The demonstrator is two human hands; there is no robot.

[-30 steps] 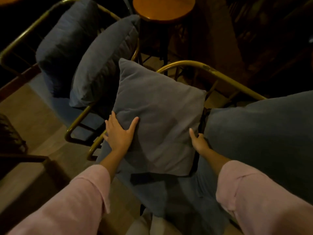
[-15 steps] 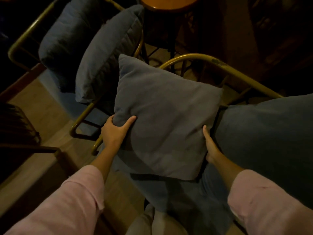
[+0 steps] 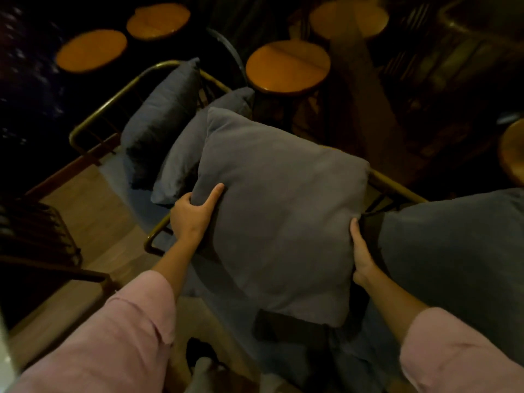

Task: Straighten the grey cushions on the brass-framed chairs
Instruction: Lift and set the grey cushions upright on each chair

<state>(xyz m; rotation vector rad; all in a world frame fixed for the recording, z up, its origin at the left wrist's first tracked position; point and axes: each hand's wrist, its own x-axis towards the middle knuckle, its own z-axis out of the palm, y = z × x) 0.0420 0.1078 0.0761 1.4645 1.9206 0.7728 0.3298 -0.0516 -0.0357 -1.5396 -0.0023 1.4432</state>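
A square grey cushion [image 3: 280, 217] fills the middle of the view, raised above the seat of the near brass-framed chair [image 3: 397, 185]. My left hand [image 3: 192, 217] grips its left edge, thumb on the front face. My right hand [image 3: 361, 253] holds its right edge, fingers behind the cushion. A second large grey cushion [image 3: 453, 251] leans at the right on the same chair. The far brass-framed chair [image 3: 113, 103] holds two grey cushions, a dark one [image 3: 161, 117] and a lighter one [image 3: 181, 160], both standing slanted.
Round wooden stool tops stand behind the chairs: one [image 3: 287, 66] just past the held cushion, two [image 3: 90, 51] at the upper left, one [image 3: 348, 18] at the upper right. A dark metal chair frame [image 3: 51, 251] sits at the left on the wooden floor.
Both hands have tightened from resting on the cushion to gripping its edges and have lifted it up towards me. My view has tilted up, showing more stools.
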